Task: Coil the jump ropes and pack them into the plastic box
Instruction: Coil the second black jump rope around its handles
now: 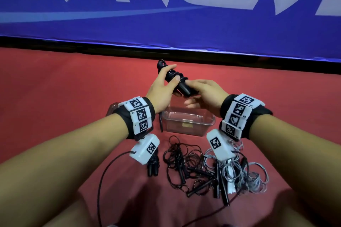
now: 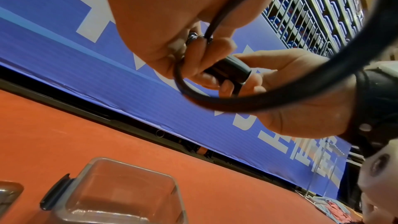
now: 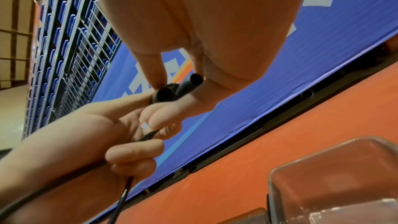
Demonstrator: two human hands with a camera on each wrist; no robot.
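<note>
Head view looking down over both forearms, wrist views close beneath each palm looking up, all sharing the clear plastic box (image 1: 186,121).

The left hand (image 1: 162,88) covers much of the wound rope (image 1: 174,77). The box (image 1: 186,121) has its far rim behind both hands and is cut off in both wrist views. The ropes (image 1: 212,167) on the floor partly hide under 2 wrist cameras.
</note>
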